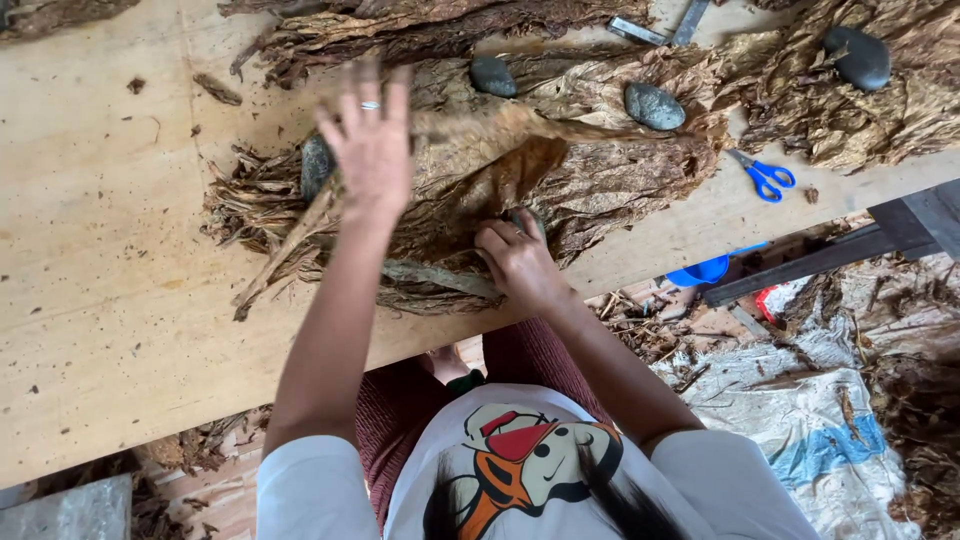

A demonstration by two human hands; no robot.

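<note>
A pile of dried brown tobacco leaves (600,180) lies across the wooden table (100,300). My left hand (372,145), a ring on one finger, is spread flat over a leaf on the pile, fingers apart and blurred. My right hand (515,260) presses down on the near edge of the pile, fingers curled on a leaf (440,280) beside a small dark stone. Grey stones (652,105) (492,76) weigh the leaves down; another stone (316,165) sits just left of my left hand.
Blue-handled scissors (765,177) lie on the table right of the pile. More leaf heaps (850,110) and a dark stone (858,56) sit at the back right. A metal tool (660,28) lies at the top. Below the table edge are leaf scraps, a blue container (700,270) and a sack (810,440).
</note>
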